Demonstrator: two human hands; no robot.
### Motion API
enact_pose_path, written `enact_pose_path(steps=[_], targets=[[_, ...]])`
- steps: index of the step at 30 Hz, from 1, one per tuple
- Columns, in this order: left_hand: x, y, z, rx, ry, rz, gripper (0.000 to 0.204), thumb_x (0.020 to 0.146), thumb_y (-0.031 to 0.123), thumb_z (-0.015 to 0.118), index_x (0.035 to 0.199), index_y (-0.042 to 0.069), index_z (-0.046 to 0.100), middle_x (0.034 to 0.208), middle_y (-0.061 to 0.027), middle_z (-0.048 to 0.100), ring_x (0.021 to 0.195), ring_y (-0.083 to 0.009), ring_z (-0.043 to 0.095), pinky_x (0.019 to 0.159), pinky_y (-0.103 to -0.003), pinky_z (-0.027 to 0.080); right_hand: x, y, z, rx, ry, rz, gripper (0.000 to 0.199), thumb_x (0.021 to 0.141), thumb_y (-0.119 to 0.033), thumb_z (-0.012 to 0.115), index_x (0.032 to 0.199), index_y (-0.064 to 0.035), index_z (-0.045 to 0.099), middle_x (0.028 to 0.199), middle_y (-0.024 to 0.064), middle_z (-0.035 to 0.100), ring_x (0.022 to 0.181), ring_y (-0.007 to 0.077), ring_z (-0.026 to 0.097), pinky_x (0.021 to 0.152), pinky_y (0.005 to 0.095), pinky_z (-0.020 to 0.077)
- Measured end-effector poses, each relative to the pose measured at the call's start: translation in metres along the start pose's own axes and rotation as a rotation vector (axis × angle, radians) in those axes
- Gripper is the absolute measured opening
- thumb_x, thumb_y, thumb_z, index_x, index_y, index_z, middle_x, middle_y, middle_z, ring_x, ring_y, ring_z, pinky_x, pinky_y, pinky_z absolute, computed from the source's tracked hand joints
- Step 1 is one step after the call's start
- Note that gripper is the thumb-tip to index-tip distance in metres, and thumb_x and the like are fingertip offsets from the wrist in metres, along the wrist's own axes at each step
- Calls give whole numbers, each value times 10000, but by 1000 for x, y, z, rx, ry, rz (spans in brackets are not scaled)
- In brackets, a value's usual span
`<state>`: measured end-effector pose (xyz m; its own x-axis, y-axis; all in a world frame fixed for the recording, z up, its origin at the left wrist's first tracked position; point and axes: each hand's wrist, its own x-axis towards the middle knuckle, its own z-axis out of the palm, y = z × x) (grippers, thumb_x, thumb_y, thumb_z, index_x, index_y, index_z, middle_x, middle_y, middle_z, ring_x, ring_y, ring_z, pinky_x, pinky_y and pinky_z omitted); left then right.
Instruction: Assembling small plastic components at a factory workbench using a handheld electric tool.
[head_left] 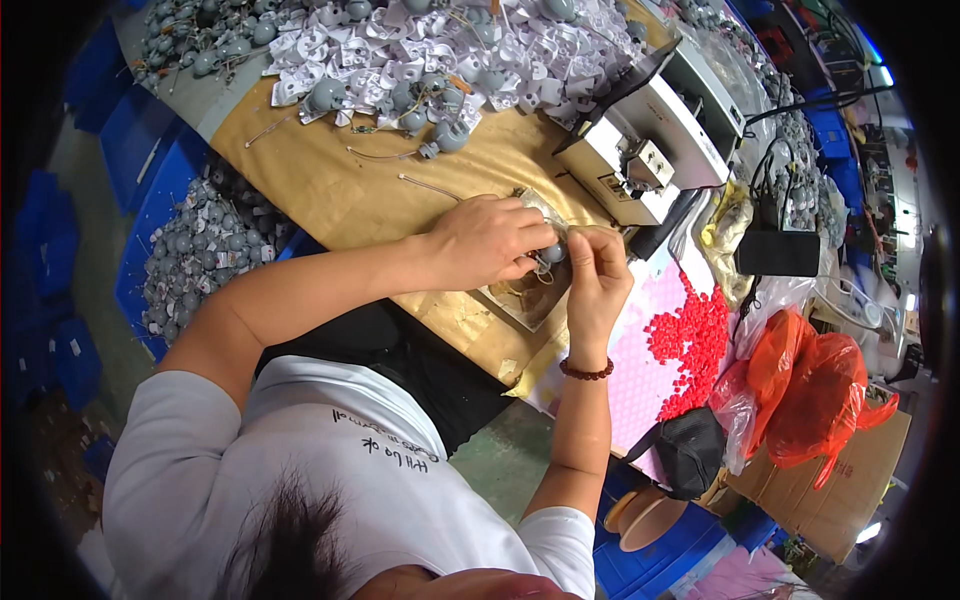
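Observation:
My left hand (490, 240) is closed, its fingertips on a small grey round plastic part (553, 253) with thin wires. My right hand (599, 268) pinches thumb and forefinger together right beside that part. What sits between the right fingertips is too small to make out. Under both hands lies a worn, stained flat board (535, 315) on the brown-covered table (350, 200). A thin loose wire (430, 187) rests just beyond my left hand.
White plastic pieces (370, 50) and grey round parts (440, 130) are heaped at the far side. A white box-shaped machine (625, 170) stands beyond my right hand. Small red pieces (700, 340), a black phone-like slab (778, 253) and an orange bag (815, 375) lie rightward. A filled blue bin (150, 260) is left.

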<state>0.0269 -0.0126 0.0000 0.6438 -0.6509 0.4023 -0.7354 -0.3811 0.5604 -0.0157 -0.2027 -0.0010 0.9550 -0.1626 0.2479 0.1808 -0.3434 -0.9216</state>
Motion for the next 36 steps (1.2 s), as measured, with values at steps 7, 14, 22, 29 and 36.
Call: enact_pose_path(steps=[7,14,22,29,36], targets=[[-4,3,-22,-86,-92,-9,328,773,152,738,1067,91,605,968,-85,569,808,-303,648,692,-416,532,21,-12,4,661,112,290,119,954,-94,663,1015,8,669,902,23,653,792,67,565,730,211,463],[-108,-25,-181,79,-878,-289,386,749,200,767,1096,87,643,969,-123,653,825,-358,656,745,-467,521,-5,26,-52,500,-48,363,129,970,-81,632,1041,24,659,887,41,644,778,98,574,728,228,468],[-80,-53,-208,451,-333,-415,227,829,195,685,967,34,605,921,-145,624,936,-354,612,771,-446,483,-19,31,-72,403,-16,406,136,972,-93,635,1040,22,662,878,35,645,772,94,568,734,225,464],[-33,-126,-153,597,-82,-313,250,827,141,648,1061,64,610,930,-123,648,902,-312,641,737,-445,503,-29,29,-139,91,160,314,145,969,-98,635,1039,24,669,892,29,652,776,85,576,738,230,471],[9,-75,-182,335,148,-175,225,865,14,624,1089,29,641,1029,-106,657,960,-257,654,855,-352,510,-43,28,-219,-588,136,179,123,921,-43,658,1032,3,687,967,88,693,838,160,651,755,286,523]])
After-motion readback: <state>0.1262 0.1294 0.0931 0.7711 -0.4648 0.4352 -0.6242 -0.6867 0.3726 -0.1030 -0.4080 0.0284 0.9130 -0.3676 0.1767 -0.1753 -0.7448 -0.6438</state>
